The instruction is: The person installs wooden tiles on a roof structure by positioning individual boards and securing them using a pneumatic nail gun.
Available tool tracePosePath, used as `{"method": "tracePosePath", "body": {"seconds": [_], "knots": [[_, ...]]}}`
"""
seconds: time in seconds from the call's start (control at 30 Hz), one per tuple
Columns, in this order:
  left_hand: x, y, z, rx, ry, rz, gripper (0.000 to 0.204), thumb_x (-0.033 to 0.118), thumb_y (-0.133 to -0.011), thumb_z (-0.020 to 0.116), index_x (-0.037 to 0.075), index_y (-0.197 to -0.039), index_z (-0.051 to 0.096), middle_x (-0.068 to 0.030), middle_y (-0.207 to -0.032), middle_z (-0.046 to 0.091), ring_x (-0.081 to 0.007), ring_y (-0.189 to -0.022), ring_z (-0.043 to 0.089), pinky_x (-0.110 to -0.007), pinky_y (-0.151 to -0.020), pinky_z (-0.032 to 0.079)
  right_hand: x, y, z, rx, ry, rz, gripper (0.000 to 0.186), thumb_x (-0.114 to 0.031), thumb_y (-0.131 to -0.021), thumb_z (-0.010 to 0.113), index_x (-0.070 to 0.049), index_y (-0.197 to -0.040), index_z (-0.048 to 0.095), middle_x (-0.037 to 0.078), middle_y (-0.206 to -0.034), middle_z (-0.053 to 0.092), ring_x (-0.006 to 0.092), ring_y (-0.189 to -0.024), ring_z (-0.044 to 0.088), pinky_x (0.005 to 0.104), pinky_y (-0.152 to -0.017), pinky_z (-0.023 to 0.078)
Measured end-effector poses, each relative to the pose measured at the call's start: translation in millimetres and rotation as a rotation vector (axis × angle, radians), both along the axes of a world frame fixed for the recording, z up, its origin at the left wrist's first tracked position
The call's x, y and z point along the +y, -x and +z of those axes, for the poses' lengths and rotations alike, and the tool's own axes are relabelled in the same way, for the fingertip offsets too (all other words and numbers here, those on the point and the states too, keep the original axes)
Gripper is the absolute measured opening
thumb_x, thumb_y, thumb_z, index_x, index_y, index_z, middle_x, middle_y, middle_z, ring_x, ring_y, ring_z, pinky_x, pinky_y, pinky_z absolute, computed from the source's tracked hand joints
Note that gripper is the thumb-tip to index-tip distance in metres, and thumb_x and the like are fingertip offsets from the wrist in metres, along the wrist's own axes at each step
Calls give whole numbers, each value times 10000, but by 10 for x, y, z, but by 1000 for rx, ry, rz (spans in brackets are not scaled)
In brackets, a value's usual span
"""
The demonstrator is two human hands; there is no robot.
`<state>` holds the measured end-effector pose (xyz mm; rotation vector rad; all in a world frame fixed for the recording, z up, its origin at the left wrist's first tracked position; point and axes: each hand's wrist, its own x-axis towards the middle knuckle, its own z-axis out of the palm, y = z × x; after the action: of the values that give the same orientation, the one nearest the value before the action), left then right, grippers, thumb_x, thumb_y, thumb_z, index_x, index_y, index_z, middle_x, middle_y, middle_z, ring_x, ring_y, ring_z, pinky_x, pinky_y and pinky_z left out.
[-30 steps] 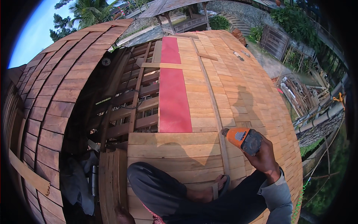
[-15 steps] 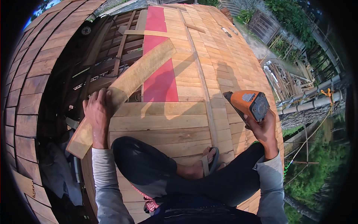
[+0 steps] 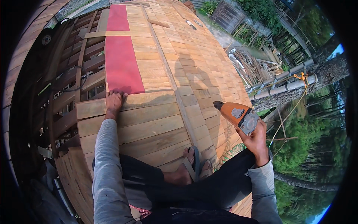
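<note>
My right hand [image 3: 255,136] is closed around an orange and dark nail gun [image 3: 238,115], held over the right side of the roof. My left hand [image 3: 115,100] presses on the uppermost wide wooden plank [image 3: 145,102], fingers bent over its edge beside the red underlay strip [image 3: 125,67]. Below that plank lie more horizontal boards [image 3: 145,142]. A long narrow batten [image 3: 167,71] runs away from me just right of them. My crossed legs in dark trousers and my sandalled feet [image 3: 188,160] rest on the boards.
Open rafters [image 3: 89,89] and a dark gap are at left, beside another shingled roof [image 3: 20,63]. Small shingles [image 3: 197,74] cover the right slope, with a green coiled hose [image 3: 235,151] near its edge. Beyond are a timber pile [image 3: 248,67], tied poles [image 3: 283,87] and trees.
The loose board my left hand held aloft half a second ago has come down, and that hand has moved forward and right to the red strip's edge. The view has swung rightward.
</note>
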<state>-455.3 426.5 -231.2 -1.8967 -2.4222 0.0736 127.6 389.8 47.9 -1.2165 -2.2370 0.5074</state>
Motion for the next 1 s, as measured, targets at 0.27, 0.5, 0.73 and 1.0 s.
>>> {"method": "tracePosePath", "body": {"seconds": [0.27,0.5,0.73,1.0], "knots": [[-205,-50,14,0,-217,-48,393,466,-980,663,135,-1190,688,-140,-1202,603,-356,-1183,552,-506,-1029,428,168,284,-214,75,198,25,519,83,-786,792,15,-1290,691,194,-1329,696,342,-1167,732,356,-951,589],[-286,19,-106,43,-176,23,372,409,-1007,621,103,-1215,649,-164,-1233,556,-368,-1215,509,-504,-1063,403,800,1113,-570,27,501,103,281,-214,-994,751,33,-1106,679,100,-763,688,175,-675,700,355,-625,554],[-175,-283,-238,50,-195,29,341,341,-1010,552,63,-1191,630,-182,-1220,550,-377,-1187,515,-501,-1045,411,1155,2043,-1911,209,745,107,471,-255,-985,717,14,-1343,569,230,-1106,754,420,-991,738,478,-900,579],[-241,-256,-36,67,-165,59,301,332,-972,589,67,-1111,620,-182,-1182,566,-372,-1154,534,-495,-998,418,1045,2538,-2645,140,464,184,462,-266,-962,754,32,-1278,599,200,-902,737,294,-811,750,417,-744,586]]}}
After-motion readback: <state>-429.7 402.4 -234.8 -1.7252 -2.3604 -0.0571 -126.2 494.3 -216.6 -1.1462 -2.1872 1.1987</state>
